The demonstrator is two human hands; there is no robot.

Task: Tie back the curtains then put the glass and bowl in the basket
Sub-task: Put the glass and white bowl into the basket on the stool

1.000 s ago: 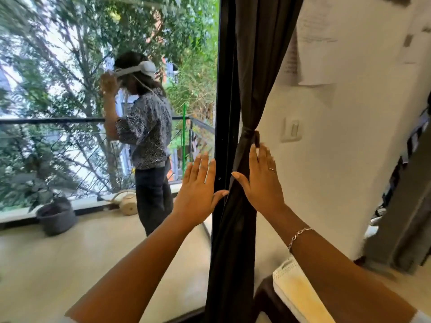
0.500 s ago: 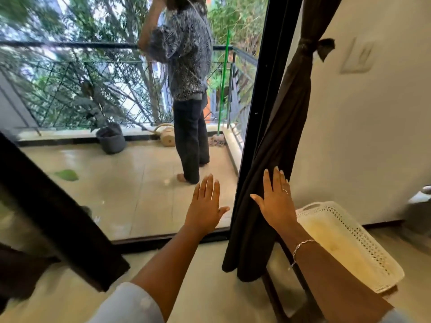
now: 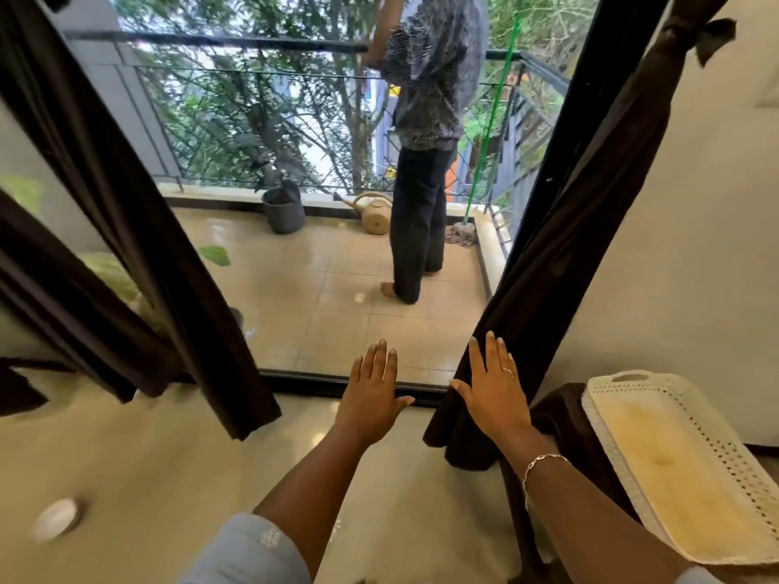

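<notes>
Flanking the glass door [image 3: 329, 297], left curtain [image 3: 126, 229] and right curtain [image 3: 590, 229] hang, the right tied high; a person [image 3: 421, 170] stands outside; the white basket [image 3: 733, 465] (on a dark stool [image 3: 560, 410]) sits beside that hem; left hand [image 3: 373, 398] spread flat, empty; right hand [image 3: 495, 394] flat against the curtain.

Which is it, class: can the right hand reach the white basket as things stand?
Probably yes: the right hand is open, holds nothing, and the white basket sits close on its right, unobstructed.
</notes>
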